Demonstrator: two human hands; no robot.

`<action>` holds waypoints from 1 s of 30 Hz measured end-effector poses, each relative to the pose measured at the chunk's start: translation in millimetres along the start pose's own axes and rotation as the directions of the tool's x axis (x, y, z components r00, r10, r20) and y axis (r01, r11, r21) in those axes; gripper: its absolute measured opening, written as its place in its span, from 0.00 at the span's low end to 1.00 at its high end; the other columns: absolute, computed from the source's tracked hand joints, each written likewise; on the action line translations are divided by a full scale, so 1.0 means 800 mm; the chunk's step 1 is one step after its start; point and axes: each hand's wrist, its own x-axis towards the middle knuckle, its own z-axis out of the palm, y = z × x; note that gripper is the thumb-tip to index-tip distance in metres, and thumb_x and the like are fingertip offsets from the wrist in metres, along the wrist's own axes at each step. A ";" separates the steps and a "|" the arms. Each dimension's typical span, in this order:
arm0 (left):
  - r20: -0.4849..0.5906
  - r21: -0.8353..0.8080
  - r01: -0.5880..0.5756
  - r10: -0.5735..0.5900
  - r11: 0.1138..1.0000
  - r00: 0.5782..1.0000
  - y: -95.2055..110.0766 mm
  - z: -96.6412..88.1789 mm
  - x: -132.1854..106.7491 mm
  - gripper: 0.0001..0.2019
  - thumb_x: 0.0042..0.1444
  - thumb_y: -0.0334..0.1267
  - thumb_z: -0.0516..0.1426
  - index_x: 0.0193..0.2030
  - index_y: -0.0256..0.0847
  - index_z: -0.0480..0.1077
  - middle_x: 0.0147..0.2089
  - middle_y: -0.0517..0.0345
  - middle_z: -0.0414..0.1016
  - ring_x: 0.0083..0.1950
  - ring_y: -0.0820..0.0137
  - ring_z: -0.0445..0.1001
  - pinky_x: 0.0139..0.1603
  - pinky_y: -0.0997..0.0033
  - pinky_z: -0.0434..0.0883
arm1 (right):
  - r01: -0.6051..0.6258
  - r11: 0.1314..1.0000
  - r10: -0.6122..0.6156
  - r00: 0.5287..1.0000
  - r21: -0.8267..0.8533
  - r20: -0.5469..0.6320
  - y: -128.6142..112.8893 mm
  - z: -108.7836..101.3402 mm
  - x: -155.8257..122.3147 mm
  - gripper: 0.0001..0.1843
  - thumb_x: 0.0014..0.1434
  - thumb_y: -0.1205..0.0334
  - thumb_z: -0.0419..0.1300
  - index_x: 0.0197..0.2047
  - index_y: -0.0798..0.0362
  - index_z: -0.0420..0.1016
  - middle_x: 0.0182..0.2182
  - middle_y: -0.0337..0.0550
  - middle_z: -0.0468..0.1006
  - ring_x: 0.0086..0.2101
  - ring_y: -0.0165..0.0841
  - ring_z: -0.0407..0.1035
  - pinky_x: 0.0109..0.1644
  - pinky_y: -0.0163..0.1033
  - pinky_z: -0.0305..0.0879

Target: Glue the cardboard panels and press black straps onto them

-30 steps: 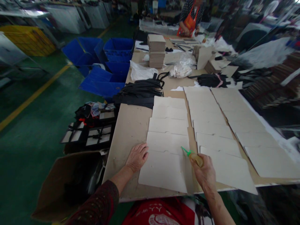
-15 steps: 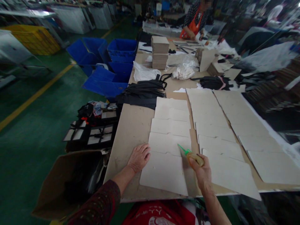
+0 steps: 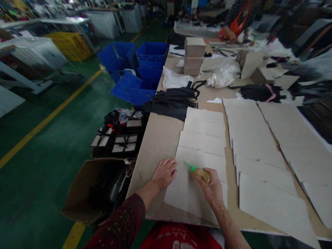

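Note:
My right hand [image 3: 211, 188] is wrapped round a yellowish squeeze bottle [image 3: 203, 175] with a thin green nozzle [image 3: 190, 166]. The bottle is held over the nearest column of overlapping pale boards [image 3: 193, 199], its nozzle pointing up and left. At the left edge of that column my left hand [image 3: 165, 173] lies flat, fingers stretched out, fingertips at the board's edge. A small light spot shows on the nearest board. Two more columns of overlapping boards [image 3: 264, 193] lie to the right. Whether the nozzle tip touches a board, I cannot tell.
Black straps [image 3: 173, 100] are heaped beyond the boards, near a tall stack of boards [image 3: 194, 57] and plastic bags [image 3: 223, 74]. Blue bins [image 3: 140, 86] and an open cardboard box [image 3: 77, 197] stand left of the table. A person in an orange apron [image 3: 236, 27] works at the far end.
My right hand has moved the bottle left across the nearest column, closer to my left hand. The left hand stays by the boards' edge. The whole view has shifted, with things appearing further right.

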 end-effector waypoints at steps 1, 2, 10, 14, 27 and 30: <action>0.000 -0.003 0.001 -0.001 1.000 1.000 0.000 0.001 0.000 0.18 0.62 0.36 0.57 0.59 0.46 0.68 0.63 0.54 0.69 0.63 0.59 0.64 0.63 0.52 0.63 | 0.025 0.999 -0.025 1.000 -0.023 0.011 0.000 0.001 0.002 0.22 0.55 0.48 0.63 0.49 0.50 0.69 0.43 0.42 0.72 0.41 0.40 0.69 0.46 0.45 0.66; 0.000 -0.005 0.001 -0.001 1.000 1.000 -0.001 0.001 0.000 0.18 0.63 0.36 0.57 0.59 0.46 0.67 0.63 0.54 0.69 0.63 0.59 0.64 0.63 0.52 0.63 | 0.050 0.998 -0.049 0.999 -0.043 0.022 0.001 0.003 0.004 0.21 0.56 0.48 0.62 0.49 0.49 0.68 0.43 0.42 0.71 0.42 0.39 0.69 0.46 0.44 0.66; -0.007 -0.009 -0.002 0.002 1.000 1.000 -0.001 0.002 -0.001 0.18 0.62 0.35 0.56 0.60 0.45 0.68 0.63 0.54 0.69 0.63 0.59 0.63 0.63 0.52 0.63 | 0.243 0.929 -0.230 0.970 -0.280 0.078 -0.014 0.002 0.010 0.14 0.63 0.51 0.55 0.49 0.48 0.67 0.46 0.45 0.70 0.40 0.39 0.70 0.42 0.43 0.67; -0.012 -0.010 -0.007 0.007 1.000 1.000 -0.001 0.001 0.000 0.18 0.62 0.35 0.57 0.59 0.45 0.68 0.62 0.54 0.70 0.62 0.59 0.64 0.63 0.52 0.63 | 0.227 0.891 -0.207 0.974 -0.394 0.093 -0.020 -0.007 0.008 0.13 0.64 0.52 0.53 0.50 0.46 0.67 0.47 0.44 0.71 0.38 0.38 0.70 0.37 0.41 0.66; -0.008 -0.010 -0.001 0.001 1.000 1.000 -0.002 0.004 -0.001 0.18 0.62 0.36 0.57 0.59 0.45 0.68 0.62 0.54 0.70 0.63 0.59 0.64 0.63 0.52 0.63 | 0.128 0.970 -0.113 0.990 -0.209 0.085 -0.015 -0.004 0.008 0.16 0.58 0.50 0.58 0.47 0.47 0.69 0.43 0.41 0.71 0.38 0.37 0.70 0.43 0.43 0.66; -0.015 -0.002 0.002 -0.002 1.000 1.000 -0.002 0.004 0.000 0.18 0.62 0.36 0.57 0.59 0.43 0.68 0.62 0.53 0.70 0.62 0.58 0.64 0.63 0.51 0.63 | 0.011 1.000 -0.011 1.000 -0.011 0.024 -0.018 0.009 0.013 0.21 0.51 0.48 0.63 0.45 0.49 0.70 0.41 0.42 0.73 0.38 0.39 0.69 0.43 0.44 0.66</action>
